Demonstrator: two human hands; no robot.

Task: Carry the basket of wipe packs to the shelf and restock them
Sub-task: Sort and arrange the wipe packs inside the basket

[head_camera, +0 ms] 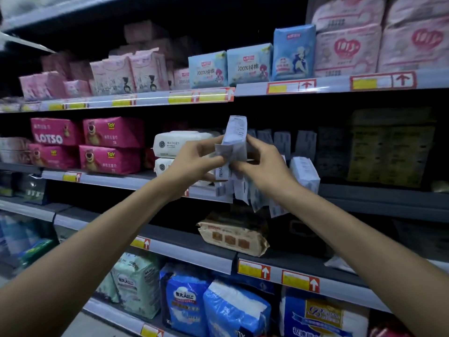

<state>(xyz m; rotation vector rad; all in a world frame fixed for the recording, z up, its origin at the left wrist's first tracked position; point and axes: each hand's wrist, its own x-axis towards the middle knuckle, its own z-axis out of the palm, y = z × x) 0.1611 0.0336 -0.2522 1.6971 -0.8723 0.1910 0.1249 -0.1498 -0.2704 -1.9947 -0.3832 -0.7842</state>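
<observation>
Hands meet before the middle shelf (pixel 376 193). I see one wipe pack (pixel 235 136) upright between them, long axis vertical, with the shelf gap just behind. My left hand (pixel 194 158) pinches its lower left edge. The right hand (pixel 263 164) curls its fingers (pixel 252 142) round the right side, with more packs (pixel 245 190) hanging beneath. Neither hand is nearer.

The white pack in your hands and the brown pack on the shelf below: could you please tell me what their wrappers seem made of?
White pack: likely thin plastic film, faintly glossy; it creases where the left hand and right hand pinch it.
Brown pack: probably soft plastic film, duller; wrinkled surface and crimped end seam.
</observation>
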